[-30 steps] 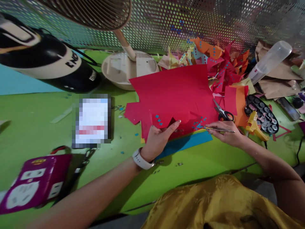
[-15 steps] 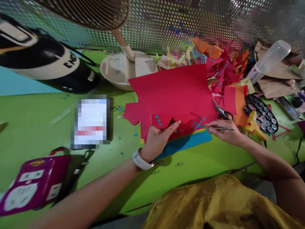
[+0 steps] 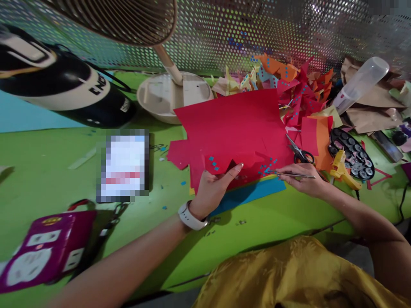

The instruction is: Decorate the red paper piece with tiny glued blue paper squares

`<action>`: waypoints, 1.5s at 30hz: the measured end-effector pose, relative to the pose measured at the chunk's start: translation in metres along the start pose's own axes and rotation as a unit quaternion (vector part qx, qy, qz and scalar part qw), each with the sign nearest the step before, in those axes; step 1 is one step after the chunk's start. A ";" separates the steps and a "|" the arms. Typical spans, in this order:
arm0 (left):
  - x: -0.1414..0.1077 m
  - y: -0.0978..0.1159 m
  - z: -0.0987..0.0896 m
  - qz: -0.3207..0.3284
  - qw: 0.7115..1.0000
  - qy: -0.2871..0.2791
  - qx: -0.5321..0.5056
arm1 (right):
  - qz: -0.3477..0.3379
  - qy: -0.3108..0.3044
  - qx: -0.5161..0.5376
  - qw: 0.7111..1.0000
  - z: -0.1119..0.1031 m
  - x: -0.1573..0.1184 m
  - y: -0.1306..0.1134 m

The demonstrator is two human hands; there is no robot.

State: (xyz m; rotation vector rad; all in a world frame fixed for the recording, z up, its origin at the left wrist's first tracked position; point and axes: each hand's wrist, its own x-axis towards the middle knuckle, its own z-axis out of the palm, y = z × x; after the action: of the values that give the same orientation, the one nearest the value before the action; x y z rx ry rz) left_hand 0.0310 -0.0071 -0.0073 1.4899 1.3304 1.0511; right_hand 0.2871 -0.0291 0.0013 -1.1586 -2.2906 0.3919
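Observation:
My left hand [image 3: 213, 186], with a white watch on the wrist, is closed on a folded red paper piece [image 3: 223, 161]. Small blue squares [image 3: 213, 163] show along that piece's left side. Under it lies a large red paper sheet [image 3: 237, 124]. In my right hand [image 3: 306, 182] is a pair of thin metal tweezers [image 3: 298, 175], tips pointing left. Those tips are at a scatter of tiny blue paper bits [image 3: 266, 167] on the sheet; whether they pinch a bit is too small to tell. Scissors [image 3: 300, 153] rest just beyond my right hand.
Cut and folded colored papers [image 3: 298, 85] pile up at the back. A yellow glue gun [image 3: 343, 171] and a black palette [image 3: 353, 154] lie at the right. Leftward are a tablet-like screen [image 3: 123, 164], a purple pouch [image 3: 54, 244], a large bottle [image 3: 73, 81] and a fan base [image 3: 160, 98].
The view has shifted very slightly. Both hands keep nearly the same place, with the tweezers still at the blue bits and the red piece still held.

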 end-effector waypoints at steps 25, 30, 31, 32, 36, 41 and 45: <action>0.001 -0.007 0.005 -0.055 0.976 -0.018 -0.210 | 0.000 0.105 0.018 0.994 -0.016 0.056 -0.048; 0.000 0.000 0.002 -0.061 0.976 -0.035 -0.204 | -0.072 0.112 -0.030 0.991 0.000 0.069 -0.048; 0.000 0.002 0.002 -0.062 0.977 -0.038 -0.202 | -0.078 0.110 -0.039 0.990 0.001 0.070 -0.047; 0.000 0.003 0.002 -0.066 0.976 -0.039 -0.203 | -0.080 0.107 -0.047 0.990 0.002 0.070 -0.046; 0.000 0.003 0.002 -0.082 0.969 -0.040 -0.230 | -0.080 0.106 -0.042 0.990 0.002 0.069 -0.043; -0.001 0.005 0.002 -0.093 0.968 -0.041 -0.231 | -0.113 0.120 -0.027 0.986 0.004 0.069 -0.042; -0.001 0.007 0.001 -0.099 0.966 -0.048 -0.234 | -0.097 0.102 -0.030 0.990 0.006 0.068 -0.041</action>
State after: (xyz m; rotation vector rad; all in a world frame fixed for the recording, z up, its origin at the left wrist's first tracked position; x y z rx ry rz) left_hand 0.0336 -0.0083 -0.0011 1.0204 1.0459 1.0582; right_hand 0.2235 0.0016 0.0392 -0.9459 -2.2219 0.1261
